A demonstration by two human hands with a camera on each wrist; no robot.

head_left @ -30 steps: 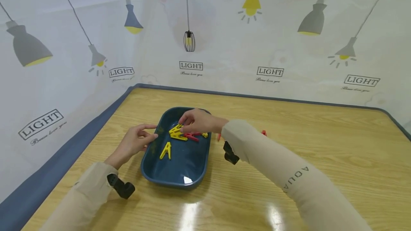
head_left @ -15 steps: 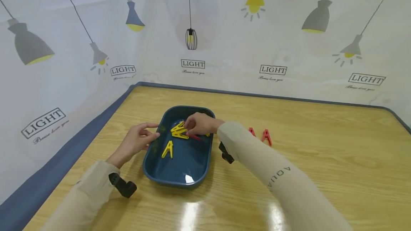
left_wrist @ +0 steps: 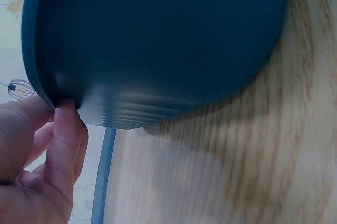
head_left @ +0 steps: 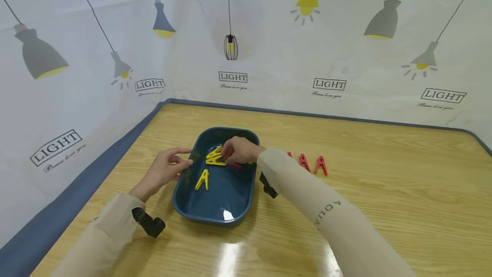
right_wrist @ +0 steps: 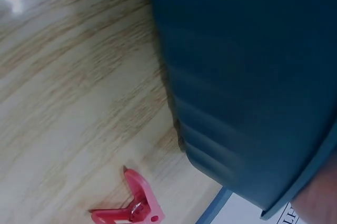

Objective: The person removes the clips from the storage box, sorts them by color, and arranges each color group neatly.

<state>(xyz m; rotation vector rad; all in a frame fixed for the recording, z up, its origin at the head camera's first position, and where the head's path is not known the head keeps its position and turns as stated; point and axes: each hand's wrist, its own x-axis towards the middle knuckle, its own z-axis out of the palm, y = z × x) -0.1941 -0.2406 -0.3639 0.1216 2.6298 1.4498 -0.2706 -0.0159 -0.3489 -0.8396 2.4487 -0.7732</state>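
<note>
A dark blue tray (head_left: 227, 195) sits on the wooden table. Inside it lie a heap of yellow clips (head_left: 213, 157), a lone yellow clip (head_left: 202, 179) and a red clip (head_left: 236, 165). My right hand (head_left: 239, 150) reaches into the tray, its fingers curled down onto the red clip beside the yellow heap. My left hand (head_left: 166, 169) holds the tray's left rim, and a fingertip (left_wrist: 65, 124) presses under the lip of the tray (left_wrist: 158, 40). The right wrist view shows only the tray's outer wall (right_wrist: 253, 77) and a red clip (right_wrist: 136, 207) on the table.
Three red clips (head_left: 312, 164) lie in a row on the table right of the tray. A printed curtain wall closes the back and left sides, with a blue table edge (head_left: 69, 208) along the left. Black wrist mounts (head_left: 150, 225) sit on both sleeves.
My right hand has sunk a little lower into the tray, onto the clips. Its forearm has shifted, so the red clips on the table now show. The left hand has stayed on the rim.
</note>
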